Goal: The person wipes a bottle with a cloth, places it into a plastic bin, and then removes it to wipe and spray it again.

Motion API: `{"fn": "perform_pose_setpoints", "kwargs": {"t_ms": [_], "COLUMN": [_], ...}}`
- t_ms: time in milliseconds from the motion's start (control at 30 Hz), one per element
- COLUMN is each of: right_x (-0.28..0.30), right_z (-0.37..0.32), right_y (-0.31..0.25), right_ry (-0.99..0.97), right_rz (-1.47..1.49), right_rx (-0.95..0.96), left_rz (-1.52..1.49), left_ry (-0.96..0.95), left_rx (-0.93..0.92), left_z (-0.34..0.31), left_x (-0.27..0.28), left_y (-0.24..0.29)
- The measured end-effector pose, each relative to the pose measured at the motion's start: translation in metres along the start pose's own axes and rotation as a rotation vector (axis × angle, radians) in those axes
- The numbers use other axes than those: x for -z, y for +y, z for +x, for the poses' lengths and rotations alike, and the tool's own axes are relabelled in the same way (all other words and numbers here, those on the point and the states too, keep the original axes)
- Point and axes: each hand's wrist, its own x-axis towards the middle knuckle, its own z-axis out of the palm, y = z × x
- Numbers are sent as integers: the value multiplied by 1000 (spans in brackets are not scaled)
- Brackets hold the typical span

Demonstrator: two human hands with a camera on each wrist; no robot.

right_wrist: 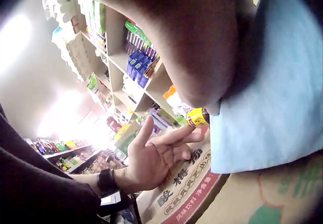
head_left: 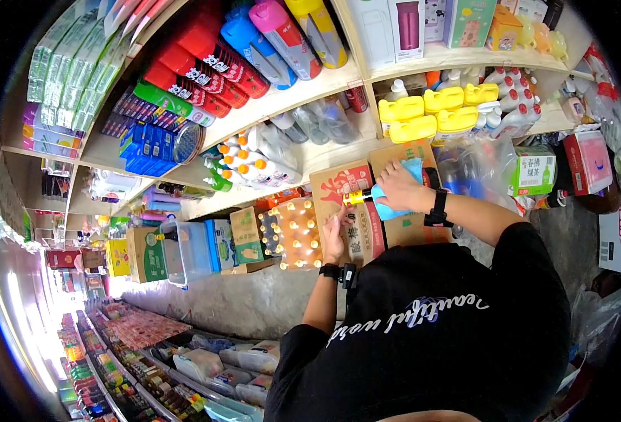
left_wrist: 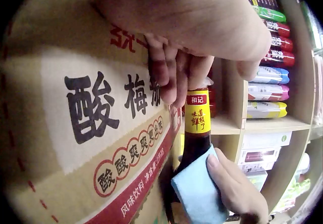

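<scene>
1 cloth (left_wrist: 201, 189) — R fingers (head_left: 388, 182) rnd

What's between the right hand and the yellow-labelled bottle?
A blue cloth lies between the right hand and the bottle, as the left wrist view shows.

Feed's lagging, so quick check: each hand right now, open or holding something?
Left hand: open, beside the bottle's neck; contact unclear.
Right hand: holding the light blue cloth against the bottle.
</scene>
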Motion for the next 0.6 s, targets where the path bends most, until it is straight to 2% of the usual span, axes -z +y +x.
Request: {"fn": "perform_pose_setpoints", "kwargs": {"t_ms": [333, 600], "right_x": [3, 0], "right_z": [10, 18], "right_y": [-11, -19], "right_ry": [-32, -38], "right_rz": [-10, -26], "right_rx": [13, 21], "left_rz": [76, 66], "left_ry": [-28, 18], "left_rx": [-23, 21], "left_z": [1, 0], "left_x": [-1, -1], "left_y": [9, 4]}}
